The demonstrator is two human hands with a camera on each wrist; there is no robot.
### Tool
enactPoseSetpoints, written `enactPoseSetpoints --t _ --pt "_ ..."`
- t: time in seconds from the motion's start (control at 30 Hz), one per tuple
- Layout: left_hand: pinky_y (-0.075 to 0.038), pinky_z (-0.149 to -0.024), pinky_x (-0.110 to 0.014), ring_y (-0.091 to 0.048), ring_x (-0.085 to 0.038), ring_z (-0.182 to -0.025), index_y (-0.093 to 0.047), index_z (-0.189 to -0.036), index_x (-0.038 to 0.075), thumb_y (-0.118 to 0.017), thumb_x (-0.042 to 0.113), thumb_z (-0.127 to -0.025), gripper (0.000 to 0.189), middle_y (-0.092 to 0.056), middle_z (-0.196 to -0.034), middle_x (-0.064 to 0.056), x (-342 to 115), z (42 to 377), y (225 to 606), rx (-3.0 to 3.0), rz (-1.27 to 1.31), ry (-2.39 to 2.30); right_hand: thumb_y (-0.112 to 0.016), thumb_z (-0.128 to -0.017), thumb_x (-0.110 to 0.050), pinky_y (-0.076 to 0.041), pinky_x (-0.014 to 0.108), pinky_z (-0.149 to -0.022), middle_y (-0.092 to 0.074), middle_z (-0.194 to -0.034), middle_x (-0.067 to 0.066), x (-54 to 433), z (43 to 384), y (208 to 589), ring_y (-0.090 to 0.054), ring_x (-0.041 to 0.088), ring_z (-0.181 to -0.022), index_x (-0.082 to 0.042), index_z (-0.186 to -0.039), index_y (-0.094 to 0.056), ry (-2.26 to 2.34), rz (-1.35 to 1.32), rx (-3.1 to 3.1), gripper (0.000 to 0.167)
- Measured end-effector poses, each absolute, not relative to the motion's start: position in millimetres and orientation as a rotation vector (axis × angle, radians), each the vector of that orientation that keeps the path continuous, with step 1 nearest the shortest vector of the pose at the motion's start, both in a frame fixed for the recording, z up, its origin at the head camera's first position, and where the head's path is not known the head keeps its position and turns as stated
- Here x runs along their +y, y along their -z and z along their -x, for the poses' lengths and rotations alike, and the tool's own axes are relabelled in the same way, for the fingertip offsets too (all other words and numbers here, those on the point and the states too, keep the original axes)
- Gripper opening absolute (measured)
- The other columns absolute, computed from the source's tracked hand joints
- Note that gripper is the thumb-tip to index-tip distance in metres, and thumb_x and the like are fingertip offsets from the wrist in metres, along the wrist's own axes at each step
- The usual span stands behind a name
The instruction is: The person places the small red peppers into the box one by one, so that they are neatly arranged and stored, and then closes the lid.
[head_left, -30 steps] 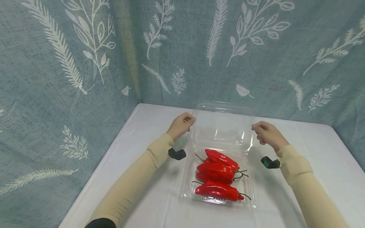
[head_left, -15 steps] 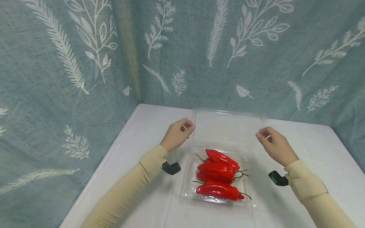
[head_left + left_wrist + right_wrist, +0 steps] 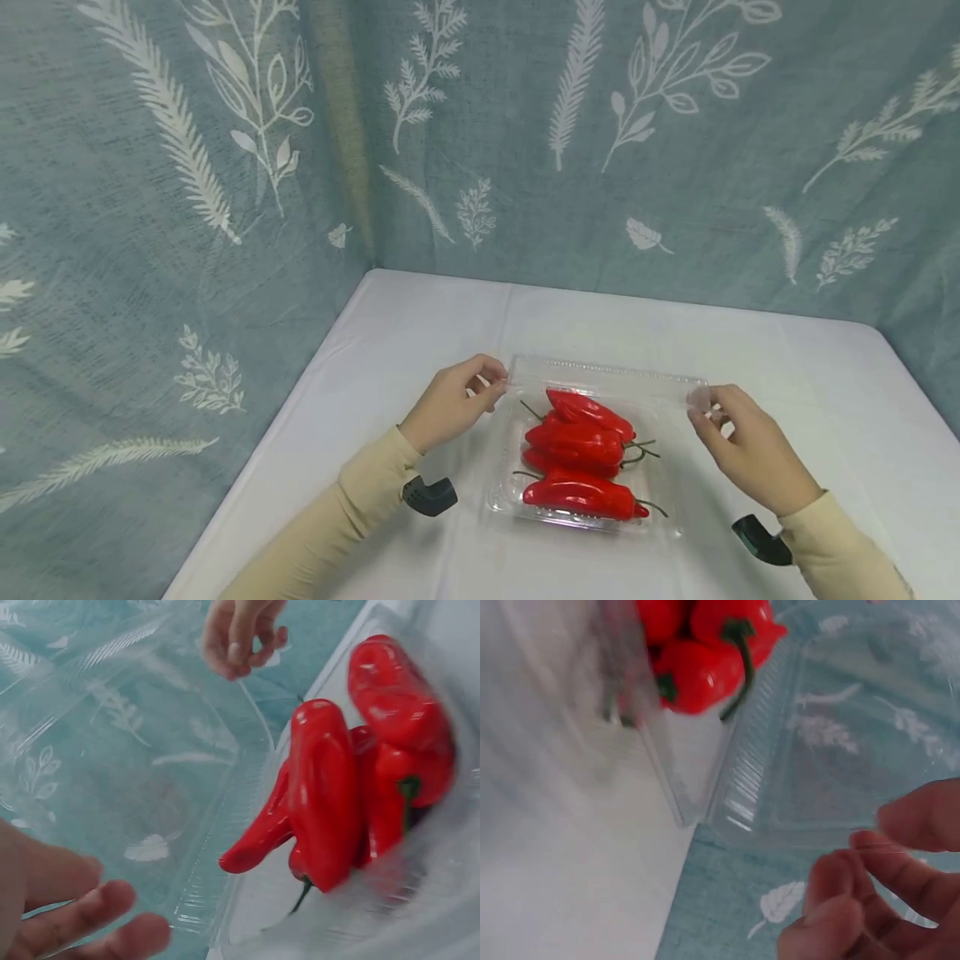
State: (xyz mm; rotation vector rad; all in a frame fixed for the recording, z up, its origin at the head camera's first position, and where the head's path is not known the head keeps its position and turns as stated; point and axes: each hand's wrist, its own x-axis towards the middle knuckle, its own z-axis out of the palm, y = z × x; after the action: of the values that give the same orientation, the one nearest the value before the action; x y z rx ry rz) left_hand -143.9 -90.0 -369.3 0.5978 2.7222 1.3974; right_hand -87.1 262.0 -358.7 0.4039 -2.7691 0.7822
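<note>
A clear plastic clamshell container (image 3: 507,496) lies on the table with several red peppers (image 3: 577,450) in its base, their green stems showing. Its hinged lid (image 3: 607,375) stands raised at the far side. At the lid's left edge, my left hand (image 3: 454,402) has thumb and fingers bent around the rim. My right hand (image 3: 756,450) pinches the lid's right corner between thumb and fingertips. The right wrist view shows the lid's thin edge (image 3: 810,846) running into the right fingers (image 3: 855,892). Through the lid (image 3: 150,765), the left wrist view shows the backdrop.
White cloth covers the table (image 3: 420,312). A teal curtain (image 3: 525,242) with white leaf prints hangs behind it and along the left side. Dark wrist devices (image 3: 430,497) sit beneath both cuffs.
The lid has swung up from leaning far back and now tilts over the base's far edge. Both hands have come nearer along with it. The peppers stay in place.
</note>
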Motion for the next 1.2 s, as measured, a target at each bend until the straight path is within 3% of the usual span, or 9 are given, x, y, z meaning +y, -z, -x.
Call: enactPoseSetpoints --t 0.23,0.33,0.47,0.77,0.93,1.07,1.2 --pt "-0.049 -0.060 -0.024 -0.061 -0.008 -0.070 -0.064 -0.112 0.012 -0.050 0.001 -0.092 0.027 -0.068 -0.097 -0.004 -98 125 383 2.686 -0.683 -1.410 -0.056 -0.080 0.012 -0.046 0.020 -0.054 -0.057 -0.105 0.005 260 61 378 -0.048 0.004 -0.082 -0.003 -0.113 -0.057 -0.748 -0.473 -2.682 0.036" --pt "-0.048 -0.062 -0.023 -0.061 -0.010 -0.071 -0.064 -0.111 0.010 -0.044 -0.007 -0.086 0.036 -0.067 -0.096 -0.006 -99 119 390 2.675 -0.703 -1.419 -0.056 -0.082 0.012 -0.045 0.019 -0.054 -0.057 -0.107 0.005 260 54 384 -0.047 0.003 -0.081 -0.005 -0.115 -0.058 -0.740 -0.459 -2.709 0.038" --pt "-0.049 -0.065 -0.023 -0.062 -0.012 -0.074 -0.064 -0.111 0.010 -0.043 -0.007 -0.086 0.036 -0.065 -0.097 -0.005 -97 112 397 2.677 -0.658 -1.436 -0.056 -0.082 0.011 -0.046 0.020 -0.056 -0.058 -0.108 0.004 259 44 390 -0.048 0.005 -0.079 -0.006 -0.118 -0.059 -0.720 -0.414 -2.767 0.039" --pt "-0.050 -0.079 -0.027 -0.058 -0.017 -0.090 -0.064 -0.111 0.010 -0.046 0.000 -0.094 0.027 -0.059 -0.103 -0.007 -93 97 410 2.661 -0.539 -1.458 -0.052 -0.093 0.002 -0.055 0.039 -0.070 -0.058 -0.115 0.010 255 33 399 -0.062 0.022 -0.094 -0.002 -0.127 -0.054 -0.807 -0.346 -2.893 0.034" --pt "-0.048 -0.073 -0.026 -0.056 -0.012 -0.083 -0.060 -0.117 0.011 -0.046 0.014 -0.099 0.023 -0.055 -0.107 -0.006 -89 88 413 2.638 -0.460 -1.403 -0.047 -0.100 -0.013 -0.054 0.035 -0.071 -0.060 -0.116 0.009 251 28 405 -0.062 0.018 -0.092 -0.001 -0.131 -0.050 -0.819 -0.275 -2.966 0.034" --pt "-0.046 -0.070 -0.025 -0.052 -0.010 -0.080 -0.056 -0.125 0.011 -0.047 0.021 -0.100 0.029 -0.055 -0.102 -0.003 -86 81 414 2.632 -0.430 -1.363 -0.048 -0.099 -0.014 -0.051 0.035 -0.066 -0.060 -0.114 0.011 246 24 409 -0.060 0.020 -0.092 -0.002 -0.136 -0.046 -0.797 -0.190 -2.978 0.039" --pt "-0.043 -0.062 -0.024 -0.047 -0.008 -0.068 -0.046 -0.139 0.013 -0.046 0.023 -0.100 0.040 -0.055 -0.095 -0.003 -86 69 416 2.587 -0.388 -1.357 -0.046 -0.100 -0.013 -0.047 0.030 -0.059 -0.060 -0.109 0.015 239 16 417 -0.057 0.015 -0.080 -0.001 -0.142 -0.040 -0.826 -0.108 -2.949 0.044"
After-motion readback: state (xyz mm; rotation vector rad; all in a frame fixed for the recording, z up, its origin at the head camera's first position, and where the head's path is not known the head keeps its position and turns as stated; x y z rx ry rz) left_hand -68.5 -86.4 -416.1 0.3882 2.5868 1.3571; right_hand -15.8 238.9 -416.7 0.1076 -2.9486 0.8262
